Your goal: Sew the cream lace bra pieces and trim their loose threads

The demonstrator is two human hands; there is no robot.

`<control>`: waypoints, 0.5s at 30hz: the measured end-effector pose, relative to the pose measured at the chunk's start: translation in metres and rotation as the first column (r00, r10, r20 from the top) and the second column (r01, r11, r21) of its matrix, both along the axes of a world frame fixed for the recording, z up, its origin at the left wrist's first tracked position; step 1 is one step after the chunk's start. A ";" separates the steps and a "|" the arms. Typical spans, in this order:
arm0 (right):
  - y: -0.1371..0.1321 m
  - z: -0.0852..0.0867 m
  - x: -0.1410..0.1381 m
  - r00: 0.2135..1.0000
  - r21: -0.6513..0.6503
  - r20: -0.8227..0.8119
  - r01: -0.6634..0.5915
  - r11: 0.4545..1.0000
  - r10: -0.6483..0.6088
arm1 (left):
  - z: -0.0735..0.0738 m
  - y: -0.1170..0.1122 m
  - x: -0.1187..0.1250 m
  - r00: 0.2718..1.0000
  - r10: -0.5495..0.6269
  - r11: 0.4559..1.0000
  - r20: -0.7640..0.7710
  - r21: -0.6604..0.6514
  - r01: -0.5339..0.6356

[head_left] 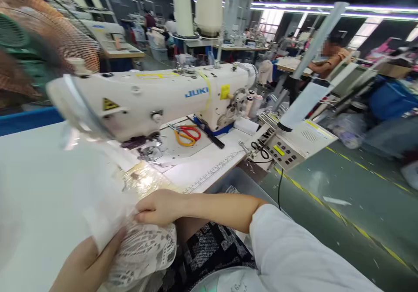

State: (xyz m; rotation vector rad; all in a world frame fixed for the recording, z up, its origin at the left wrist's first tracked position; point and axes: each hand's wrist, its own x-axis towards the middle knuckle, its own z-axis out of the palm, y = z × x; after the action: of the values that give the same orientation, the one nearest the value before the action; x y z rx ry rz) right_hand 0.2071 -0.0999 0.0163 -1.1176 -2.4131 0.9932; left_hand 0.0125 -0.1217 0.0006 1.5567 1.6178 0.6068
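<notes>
White lace fabric point(143, 248) hangs over the near edge of the table, its upper part blurred by motion. My right hand point(160, 207) is closed on the fabric, fingers curled round its edge. Lower and to the left, my left hand point(88, 259) grips the same cloth between thumb and fingers. Both hands are in front of a white sewing machine point(146, 100), close to its needle area. The cloth covers part of the left fingers.
Scissors with orange and red handles point(186, 134) lie on the machine bed beside a black-handled tool point(214, 139). A control box point(284, 150) stands at the table's right edge. Thread cones point(210, 9) rise behind. A fan point(48, 44) is at left; another person point(333, 59) sits farther back.
</notes>
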 end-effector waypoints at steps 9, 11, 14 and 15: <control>-0.035 -0.006 0.014 0.946 0.298 -0.035 0.318 0.900 -0.322 | 0.026 -0.048 0.054 0.483 0.553 0.807 0.679 -0.580 -0.109; -0.048 -0.014 0.030 0.926 0.253 -0.076 0.377 0.891 -0.371 | 0.024 -0.053 0.060 0.408 0.593 0.767 0.694 -0.641 -0.023; -0.073 -0.035 0.059 0.759 -0.120 -0.337 0.552 0.825 -0.557 | 0.022 -0.053 0.062 0.386 0.612 0.740 0.690 -0.672 0.027; -0.083 -0.043 0.068 0.685 -0.266 -0.410 0.542 0.797 -0.603 | 0.021 -0.052 0.062 0.392 0.615 0.735 0.684 -0.678 0.029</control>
State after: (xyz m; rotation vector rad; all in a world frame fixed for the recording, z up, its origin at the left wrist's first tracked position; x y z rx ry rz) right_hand 0.2748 -0.1828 -0.0266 -1.3578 -1.4727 1.0402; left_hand 0.0745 -0.1742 0.0218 0.2315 1.0347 0.8203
